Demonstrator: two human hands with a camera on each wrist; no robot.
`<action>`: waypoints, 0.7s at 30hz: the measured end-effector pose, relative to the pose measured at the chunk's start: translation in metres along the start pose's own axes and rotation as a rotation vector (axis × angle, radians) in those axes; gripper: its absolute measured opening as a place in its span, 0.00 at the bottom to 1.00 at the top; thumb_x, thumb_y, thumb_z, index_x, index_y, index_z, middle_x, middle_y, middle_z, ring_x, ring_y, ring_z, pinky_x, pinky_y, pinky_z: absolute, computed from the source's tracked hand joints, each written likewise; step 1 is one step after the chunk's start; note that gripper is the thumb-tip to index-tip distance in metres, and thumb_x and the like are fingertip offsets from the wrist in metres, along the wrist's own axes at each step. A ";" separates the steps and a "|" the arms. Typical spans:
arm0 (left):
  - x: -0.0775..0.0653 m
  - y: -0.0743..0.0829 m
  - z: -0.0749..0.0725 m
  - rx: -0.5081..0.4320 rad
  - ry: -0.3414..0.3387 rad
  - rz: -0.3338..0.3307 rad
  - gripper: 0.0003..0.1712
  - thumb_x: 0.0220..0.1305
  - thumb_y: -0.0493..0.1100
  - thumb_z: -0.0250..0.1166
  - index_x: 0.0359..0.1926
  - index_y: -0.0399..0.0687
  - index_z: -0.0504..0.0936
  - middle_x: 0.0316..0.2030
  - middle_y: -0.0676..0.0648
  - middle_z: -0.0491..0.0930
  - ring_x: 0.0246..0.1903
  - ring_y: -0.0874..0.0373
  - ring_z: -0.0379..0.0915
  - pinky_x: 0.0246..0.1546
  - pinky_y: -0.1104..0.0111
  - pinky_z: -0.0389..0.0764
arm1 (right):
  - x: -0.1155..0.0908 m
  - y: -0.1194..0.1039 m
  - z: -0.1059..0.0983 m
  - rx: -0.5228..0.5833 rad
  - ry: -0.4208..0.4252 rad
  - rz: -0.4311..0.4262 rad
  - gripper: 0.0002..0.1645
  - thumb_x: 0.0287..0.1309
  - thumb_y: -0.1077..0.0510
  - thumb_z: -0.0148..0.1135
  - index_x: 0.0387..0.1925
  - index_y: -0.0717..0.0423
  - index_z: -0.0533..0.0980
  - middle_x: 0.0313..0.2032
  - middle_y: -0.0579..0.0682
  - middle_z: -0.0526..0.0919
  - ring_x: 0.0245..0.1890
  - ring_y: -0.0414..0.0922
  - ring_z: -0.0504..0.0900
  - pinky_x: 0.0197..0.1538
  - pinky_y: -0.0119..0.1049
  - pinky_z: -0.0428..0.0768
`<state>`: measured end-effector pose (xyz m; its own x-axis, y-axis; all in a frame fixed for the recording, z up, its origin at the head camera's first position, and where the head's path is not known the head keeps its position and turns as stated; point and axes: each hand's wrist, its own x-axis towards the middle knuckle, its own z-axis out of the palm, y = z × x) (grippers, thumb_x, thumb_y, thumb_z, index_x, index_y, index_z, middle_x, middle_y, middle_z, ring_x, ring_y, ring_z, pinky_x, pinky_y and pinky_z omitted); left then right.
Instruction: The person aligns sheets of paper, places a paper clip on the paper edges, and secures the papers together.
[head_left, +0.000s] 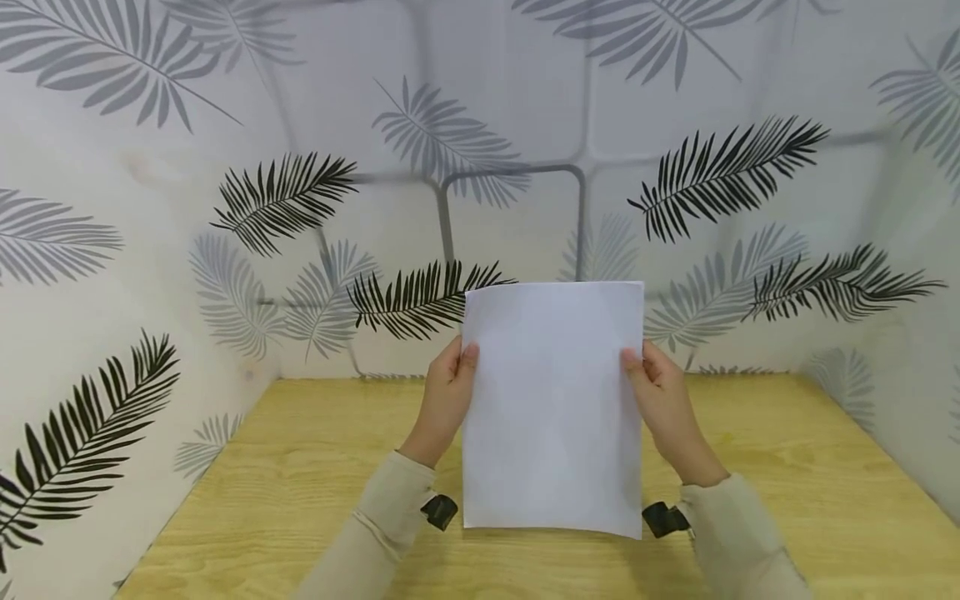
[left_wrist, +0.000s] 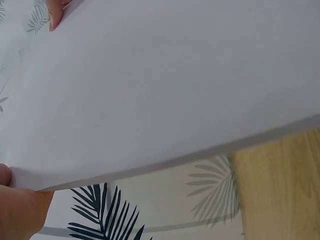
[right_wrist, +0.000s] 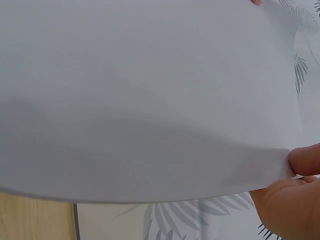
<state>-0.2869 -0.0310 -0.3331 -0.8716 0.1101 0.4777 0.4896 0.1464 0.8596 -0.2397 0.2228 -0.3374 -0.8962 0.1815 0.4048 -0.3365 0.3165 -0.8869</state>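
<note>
A blank white sheet of paper (head_left: pixel 553 408) is held upright, long side vertical, above the table in the head view. My left hand (head_left: pixel 448 379) pinches its left edge, thumb on the near face and fingers behind. On the opposite edge, my right hand (head_left: pixel 662 396) grips it the same way at about the same height. In the left wrist view the paper (left_wrist: pixel 165 85) fills most of the picture, with the left hand (left_wrist: pixel 22 210) at the lower left corner. The right wrist view has the paper (right_wrist: pixel 150 100) bowing slightly, the right thumb (right_wrist: pixel 306 160) pressed on it.
A yellow wood-grain table (head_left: pixel 322 467) lies below the hands. Behind and beside it hangs a pale covering (head_left: pixel 510 100) printed with grey and black leaves. Each sleeved wrist carries a small black camera, the left camera (head_left: pixel 439 511) and the right camera (head_left: pixel 664 519).
</note>
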 end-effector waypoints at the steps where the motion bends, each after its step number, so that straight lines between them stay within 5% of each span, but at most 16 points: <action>1: -0.001 0.000 0.000 -0.003 -0.004 -0.039 0.16 0.75 0.43 0.49 0.48 0.34 0.76 0.34 0.39 0.78 0.34 0.56 0.74 0.36 0.63 0.77 | 0.000 0.001 -0.001 -0.003 -0.006 0.022 0.26 0.73 0.50 0.47 0.59 0.66 0.70 0.45 0.64 0.79 0.35 0.32 0.76 0.38 0.29 0.75; 8: -0.008 -0.008 0.000 -0.090 -0.065 -0.293 0.20 0.76 0.45 0.49 0.61 0.41 0.73 0.51 0.42 0.78 0.52 0.52 0.73 0.55 0.57 0.73 | -0.003 0.009 -0.004 -0.014 -0.076 0.134 0.27 0.73 0.50 0.46 0.58 0.69 0.69 0.51 0.63 0.75 0.40 0.32 0.72 0.43 0.25 0.71; 14: -0.015 -0.016 -0.002 -0.211 -0.157 -0.381 0.24 0.77 0.46 0.46 0.66 0.38 0.67 0.51 0.39 0.76 0.46 0.54 0.75 0.47 0.62 0.77 | -0.006 0.018 -0.005 0.002 -0.096 0.199 0.27 0.73 0.52 0.47 0.61 0.71 0.67 0.55 0.66 0.73 0.41 0.33 0.73 0.45 0.27 0.73; 21: -0.023 -0.031 -0.002 -0.312 -0.252 -0.481 0.23 0.77 0.44 0.46 0.62 0.31 0.68 0.47 0.41 0.76 0.39 0.60 0.75 0.39 0.69 0.77 | -0.012 0.027 -0.008 0.027 -0.168 0.319 0.33 0.73 0.52 0.46 0.69 0.71 0.57 0.66 0.67 0.62 0.60 0.54 0.65 0.62 0.48 0.64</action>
<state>-0.2826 -0.0401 -0.3704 -0.9414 0.3373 -0.0011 -0.0200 -0.0525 0.9984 -0.2360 0.2366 -0.3647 -0.9916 0.1110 0.0663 -0.0375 0.2437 -0.9691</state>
